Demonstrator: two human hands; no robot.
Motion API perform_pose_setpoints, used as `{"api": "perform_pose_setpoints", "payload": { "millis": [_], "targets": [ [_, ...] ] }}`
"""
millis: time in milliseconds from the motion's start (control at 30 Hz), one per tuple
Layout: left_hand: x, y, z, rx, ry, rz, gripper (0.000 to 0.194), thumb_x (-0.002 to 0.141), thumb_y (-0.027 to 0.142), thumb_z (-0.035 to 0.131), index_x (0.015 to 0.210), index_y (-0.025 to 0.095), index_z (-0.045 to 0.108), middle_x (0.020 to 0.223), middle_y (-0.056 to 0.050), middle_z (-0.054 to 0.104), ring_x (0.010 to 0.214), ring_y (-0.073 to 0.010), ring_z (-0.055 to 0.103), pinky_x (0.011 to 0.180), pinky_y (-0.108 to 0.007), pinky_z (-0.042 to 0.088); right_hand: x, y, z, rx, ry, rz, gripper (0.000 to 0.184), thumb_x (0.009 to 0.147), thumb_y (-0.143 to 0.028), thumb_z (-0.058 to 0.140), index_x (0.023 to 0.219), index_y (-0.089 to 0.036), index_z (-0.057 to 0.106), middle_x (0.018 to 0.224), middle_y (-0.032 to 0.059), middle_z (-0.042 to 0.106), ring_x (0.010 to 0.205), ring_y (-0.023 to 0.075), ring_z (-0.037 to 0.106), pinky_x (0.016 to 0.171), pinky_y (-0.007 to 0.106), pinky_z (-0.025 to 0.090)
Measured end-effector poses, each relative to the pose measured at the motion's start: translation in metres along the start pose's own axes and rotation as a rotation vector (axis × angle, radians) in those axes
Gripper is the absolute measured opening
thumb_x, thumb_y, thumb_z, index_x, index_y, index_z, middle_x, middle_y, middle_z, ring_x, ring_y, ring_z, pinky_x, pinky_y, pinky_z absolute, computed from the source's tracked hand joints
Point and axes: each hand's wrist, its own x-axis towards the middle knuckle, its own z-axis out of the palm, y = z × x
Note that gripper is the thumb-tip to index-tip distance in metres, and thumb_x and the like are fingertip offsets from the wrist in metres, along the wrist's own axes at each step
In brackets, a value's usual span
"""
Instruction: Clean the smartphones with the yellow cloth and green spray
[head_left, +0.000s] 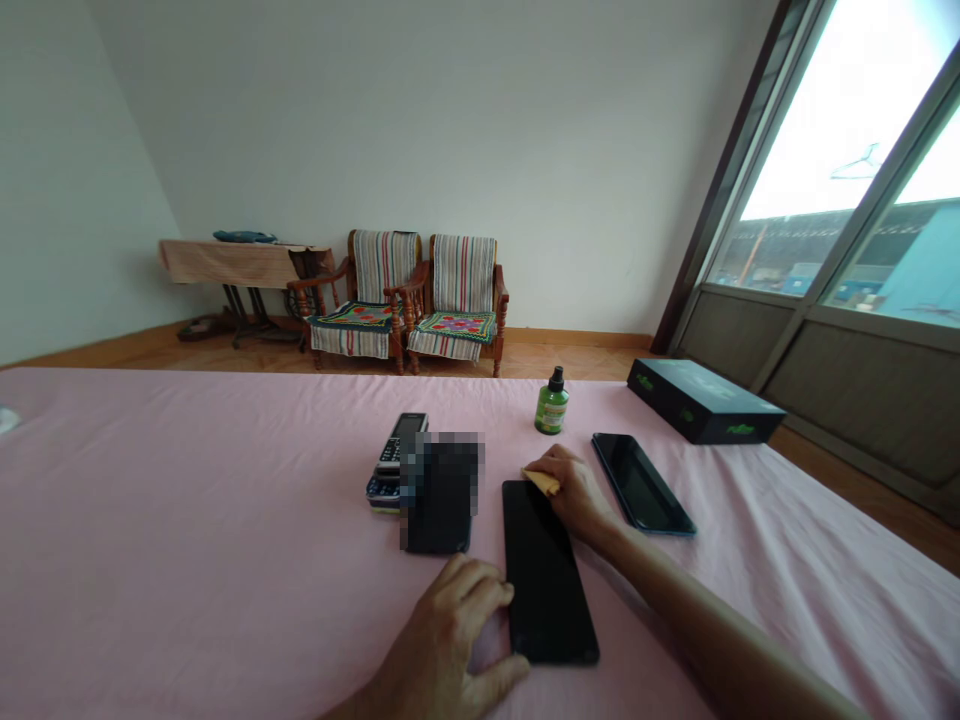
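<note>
A black smartphone (pixel 549 590) lies flat, dark screen up, on the pink cloth. My right hand (pixel 574 490) is closed on a small folded yellow cloth (pixel 543 482), pressed against the phone's far end. At the phone's near left edge is my left hand (pixel 457 630), thumb and fingers apart, the fingertips touching its side. Just left of the phone sits another dark handset (pixel 441 500), partly blurred out. Beside that, a silver keypad phone (pixel 403 442) rests on a blue keypad phone (pixel 384 490). A larger dark smartphone (pixel 643 485) lies to the right of my right hand.
A green bottle with a black cap (pixel 552 405) stands beyond my right hand. Farther right is a black box with green lettering (pixel 701 400). The pink cloth (pixel 225 540) covers the surface, whose far edge faces two wooden chairs (pixel 457 290) and a draped side table (pixel 232 262).
</note>
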Motion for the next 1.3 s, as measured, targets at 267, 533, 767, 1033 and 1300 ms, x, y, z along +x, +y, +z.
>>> {"api": "perform_pose_setpoints", "payload": {
  "millis": [267,533,767,1033,1300],
  "targets": [
    [0.001,0.001,0.001,-0.002,0.001,-0.005,0.042,0.067,0.008,0.081,0.105,0.016,0.066,0.102,-0.006,0.067,0.100,-0.0250,0.058,0.091,-0.037,0.050,-0.027,-0.013,-0.004,0.059,-0.073,-0.126,0.038,0.076,0.000,0.056,0.101,-0.021,0.074,0.085,0.0053,0.059,0.081,0.0183,0.055,0.073,0.031,0.044],
    [0.001,0.004,0.001,-0.026,-0.021,-0.074,0.038,0.070,0.012,0.079,0.104,0.018,0.064,0.104,-0.005,0.065,0.101,-0.0248,0.057,0.091,-0.037,0.048,-0.094,-0.072,-0.029,0.187,-0.284,-0.067,0.023,0.080,-0.013,0.061,0.097,-0.024,0.072,0.085,0.0057,0.059,0.078,0.0185,0.056,0.062,0.027,0.044],
    [-0.002,0.011,-0.002,0.101,-0.020,-0.156,0.027,0.071,0.017,0.076,0.095,0.015,0.063,0.099,-0.008,0.061,0.097,-0.0282,0.056,0.089,-0.044,0.047,-0.118,-0.066,-0.036,0.319,-0.379,-0.028,0.019,0.078,-0.023,0.069,0.095,-0.030,0.074,0.087,0.0040,0.062,0.074,0.0164,0.061,0.060,0.025,0.045],
    [-0.005,0.006,-0.002,0.151,-0.098,-0.044,0.021,0.081,0.022,0.072,0.101,0.016,0.068,0.103,-0.008,0.060,0.099,-0.0269,0.054,0.090,-0.040,0.046,-0.093,-0.073,-0.025,0.354,-0.087,0.285,0.025,0.074,-0.007,0.058,0.083,-0.023,0.075,0.078,0.0044,0.064,0.069,0.0171,0.062,0.056,0.025,0.042],
    [-0.001,0.012,-0.009,-0.002,-0.113,-0.113,0.019,0.080,0.022,0.074,0.098,0.015,0.070,0.103,-0.007,0.059,0.101,-0.0251,0.054,0.092,-0.036,0.044,-0.090,-0.097,-0.008,0.562,0.020,0.360,0.016,0.074,-0.017,0.061,0.082,-0.019,0.075,0.077,0.0058,0.064,0.070,0.0181,0.060,0.057,0.025,0.043]
  ]
}}
